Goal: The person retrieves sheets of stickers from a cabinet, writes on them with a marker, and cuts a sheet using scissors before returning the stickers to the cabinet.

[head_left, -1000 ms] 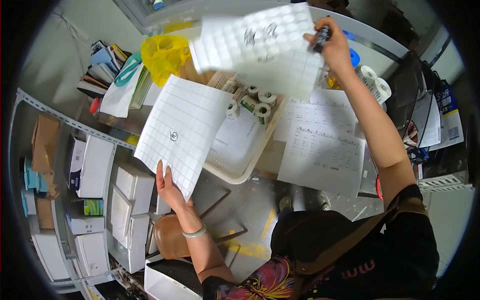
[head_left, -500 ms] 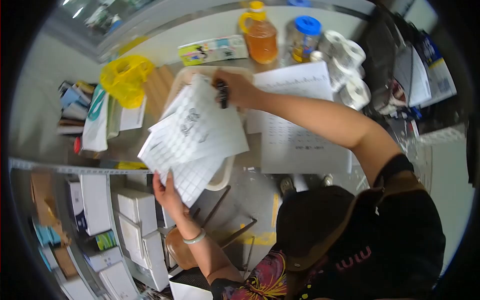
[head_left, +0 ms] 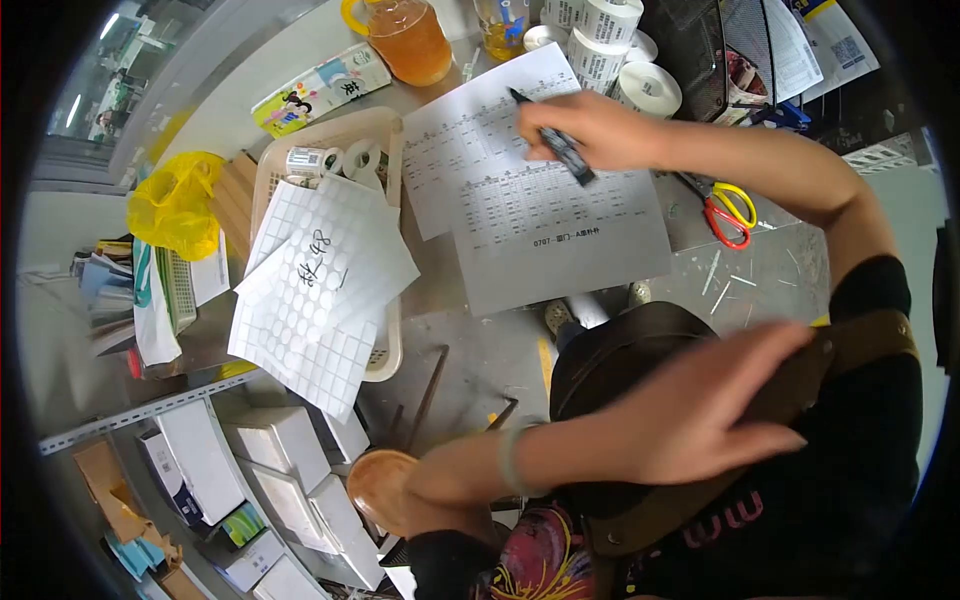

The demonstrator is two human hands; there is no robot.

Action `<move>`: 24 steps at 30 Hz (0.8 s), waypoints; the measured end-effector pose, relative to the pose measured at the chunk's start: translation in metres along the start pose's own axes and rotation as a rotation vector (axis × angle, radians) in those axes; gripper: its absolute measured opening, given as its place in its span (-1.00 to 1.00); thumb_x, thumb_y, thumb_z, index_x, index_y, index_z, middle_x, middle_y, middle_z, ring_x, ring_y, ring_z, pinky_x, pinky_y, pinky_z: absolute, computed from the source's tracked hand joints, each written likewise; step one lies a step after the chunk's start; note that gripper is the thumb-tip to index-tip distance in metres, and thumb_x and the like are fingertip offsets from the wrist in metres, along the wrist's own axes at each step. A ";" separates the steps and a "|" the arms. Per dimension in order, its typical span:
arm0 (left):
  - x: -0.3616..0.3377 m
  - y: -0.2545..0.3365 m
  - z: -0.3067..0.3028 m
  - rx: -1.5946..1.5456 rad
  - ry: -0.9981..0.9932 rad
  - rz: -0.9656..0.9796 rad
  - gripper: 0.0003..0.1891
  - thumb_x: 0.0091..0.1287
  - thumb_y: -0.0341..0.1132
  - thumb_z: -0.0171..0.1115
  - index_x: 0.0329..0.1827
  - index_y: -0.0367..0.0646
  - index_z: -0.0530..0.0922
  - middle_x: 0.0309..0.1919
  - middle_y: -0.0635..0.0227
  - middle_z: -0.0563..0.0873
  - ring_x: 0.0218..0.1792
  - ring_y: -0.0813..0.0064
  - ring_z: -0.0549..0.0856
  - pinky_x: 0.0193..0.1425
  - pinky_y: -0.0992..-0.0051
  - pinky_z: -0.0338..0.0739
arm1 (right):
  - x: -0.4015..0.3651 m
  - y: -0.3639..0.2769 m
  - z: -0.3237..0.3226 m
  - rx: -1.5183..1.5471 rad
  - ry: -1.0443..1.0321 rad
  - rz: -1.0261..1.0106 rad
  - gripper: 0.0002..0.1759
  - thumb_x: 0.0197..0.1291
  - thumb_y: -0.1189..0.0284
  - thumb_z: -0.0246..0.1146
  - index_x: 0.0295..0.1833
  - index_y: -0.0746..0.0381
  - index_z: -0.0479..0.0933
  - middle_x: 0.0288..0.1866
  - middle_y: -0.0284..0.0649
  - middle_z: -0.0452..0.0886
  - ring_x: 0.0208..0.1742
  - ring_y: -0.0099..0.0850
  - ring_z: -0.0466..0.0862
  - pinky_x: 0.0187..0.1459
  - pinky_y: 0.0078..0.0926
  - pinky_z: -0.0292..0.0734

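My right hand (head_left: 600, 128) grips a black marker pen (head_left: 568, 158), its tip pointing up and left over a printed table sheet (head_left: 560, 265). A second printed sheet (head_left: 425, 170) lies partly beneath that one. My left hand (head_left: 690, 425), blurred by motion, is held in front of my body with thumb and fingers apart and nothing visible in it. Sheets of round and square white stickers (head_left: 335, 270), the top one marked with black handwriting, rest across a cream plastic basket (head_left: 394, 345). Small label rolls (head_left: 362, 160) show at the basket's far end.
Scissors (head_left: 732, 215) with red and yellow handles lie right of the printed sheets. Behind stand a jug of amber liquid (head_left: 410, 45), a colourful carton (head_left: 320, 90) and label rolls (head_left: 650, 88). A yellow bag (head_left: 178, 205) sits left; a wooden stool (head_left: 380, 485) is below.
My left hand has let go of the sticker sheets and swung right towards my body. My right hand has moved right with the marker, from the sticker sheets to the printed sheets. The view has shifted.
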State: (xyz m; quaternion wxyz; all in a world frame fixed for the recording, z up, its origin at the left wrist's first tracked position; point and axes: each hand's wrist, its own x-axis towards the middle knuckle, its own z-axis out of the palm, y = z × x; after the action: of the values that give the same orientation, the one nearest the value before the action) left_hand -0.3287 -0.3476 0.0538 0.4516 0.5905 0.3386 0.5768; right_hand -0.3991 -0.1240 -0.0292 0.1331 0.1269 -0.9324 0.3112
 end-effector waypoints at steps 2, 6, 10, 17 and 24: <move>0.029 0.002 0.040 -0.060 -0.059 0.013 -0.33 0.20 -0.36 0.38 0.30 -0.42 0.24 0.04 -0.21 0.51 0.08 -0.05 0.56 0.15 0.17 0.46 | -0.032 -0.015 -0.013 0.004 -0.065 0.041 -0.74 0.22 0.42 0.34 -0.23 0.21 0.35 -0.45 -0.19 0.52 -0.39 -0.14 0.59 -0.32 -0.28 0.45; 0.070 -0.018 0.055 -0.160 -0.164 -0.225 -0.53 0.10 -0.45 0.24 0.07 -0.46 0.35 -0.27 -0.17 0.60 -0.18 -0.18 0.62 -0.04 0.07 0.49 | -0.101 -0.033 -0.028 0.049 -0.096 0.129 -0.73 0.15 0.50 0.36 -0.25 0.22 0.34 -0.45 -0.23 0.50 -0.41 -0.15 0.57 -0.35 -0.27 0.43; 0.088 -0.028 0.096 -0.222 -0.396 -0.294 -0.65 0.08 -0.47 0.15 -0.09 -0.54 0.44 -0.25 -0.26 0.62 -0.12 -0.20 0.63 0.03 0.06 0.48 | -0.150 -0.042 -0.036 0.018 -0.058 0.241 -0.74 0.10 0.56 0.38 -0.29 0.23 0.36 -0.45 -0.23 0.51 -0.43 -0.25 0.58 -0.35 -0.36 0.45; 0.124 0.002 0.102 -0.373 -0.440 -0.329 -0.85 0.09 -0.42 0.10 -0.43 -0.34 0.60 -0.38 -0.11 0.68 -0.21 -0.08 0.67 -0.12 0.18 0.56 | -0.206 -0.069 -0.002 0.300 0.139 0.555 -0.76 0.09 0.64 0.40 -0.22 0.27 0.46 -0.41 -0.26 0.57 -0.39 -0.46 0.61 -0.33 -0.47 0.48; 0.092 0.014 0.085 -0.432 -0.536 0.166 -0.81 0.15 -0.35 0.10 -0.30 -0.28 0.60 -0.28 0.03 0.69 -0.10 0.05 0.65 -0.01 0.21 0.52 | -0.153 -0.072 0.042 0.288 0.110 0.341 -0.67 0.02 0.56 0.46 -0.14 0.26 0.48 -0.14 -0.15 0.65 -0.12 -0.23 0.68 -0.09 -0.30 0.54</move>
State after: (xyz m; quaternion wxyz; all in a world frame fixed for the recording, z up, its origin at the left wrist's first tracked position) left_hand -0.2370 -0.2806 0.1075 0.5904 0.6372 0.0292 0.4945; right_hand -0.2408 -0.1818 -0.0722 0.1100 -0.0319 -0.8777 0.4654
